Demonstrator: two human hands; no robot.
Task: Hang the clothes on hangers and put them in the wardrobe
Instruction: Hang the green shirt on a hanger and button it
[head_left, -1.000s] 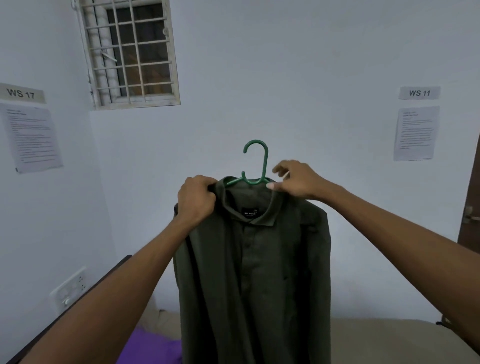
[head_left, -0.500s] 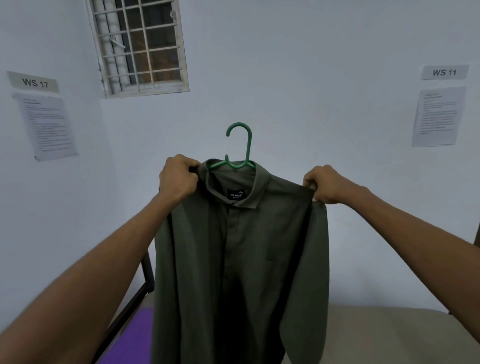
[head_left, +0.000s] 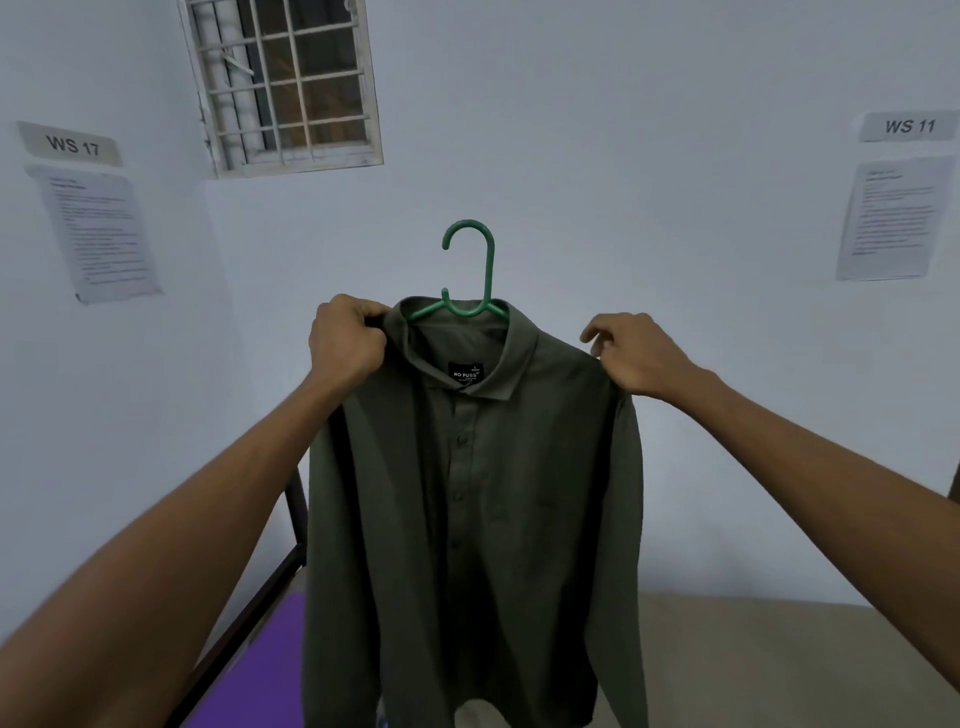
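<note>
shirt (head_left: 478, 499), dark green, hung on a green hanger (head_left: 467, 270) and held up before the wall, wardrobe not in view. left hand (head_left: 345, 343) gripped one shoulder to carry the load; right hand (head_left: 641, 358) pinched the other, likely to seat it on the hanger.

Shirt (head_left: 478, 493): olive-green woven cloth, matt, soft folds; black cloth label at the collar. Hanger (head_left: 470, 275): green plastic, smooth, slight sheen. Window grille (head_left: 283, 83): white-painted metal bars, paint worn. Wall notices (head_left: 98, 234): white printed paper, matt. Walls (head_left: 623, 156): painted plaster, matt. Bed frame (head_left: 296, 525): dark metal, dull. Purple sheet (head_left: 270, 670): smooth cloth.
</note>
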